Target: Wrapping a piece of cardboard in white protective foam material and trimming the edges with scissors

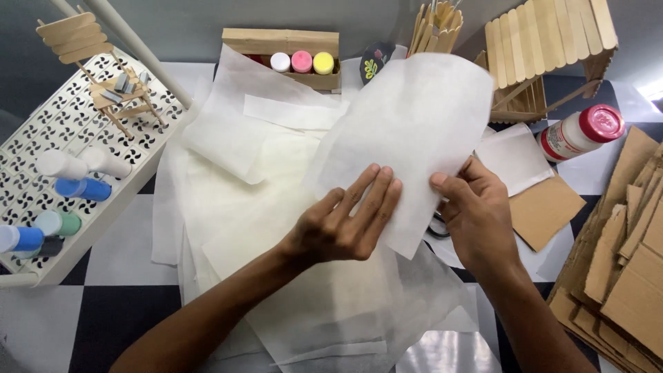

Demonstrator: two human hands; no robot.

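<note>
A thin white translucent paper sheet (407, 131) is held up over a pile of similar white sheets (262, 207). My left hand (345, 221) lies flat on the sheet's lower part, fingers spread and pressing it. My right hand (476, 207) pinches the sheet's lower right edge between thumb and fingers. Under my right hand a dark pair of scissors (438, 228) partly shows.
A white perforated rack (76, 138) with paint bottles and a small stick chair stands left. A wooden box of paint pots (302, 62), a stick holder (435, 27) and a stick house (545, 48) stand behind. A red-capped glue bottle (580, 131) and cardboard pieces (621, 262) lie right.
</note>
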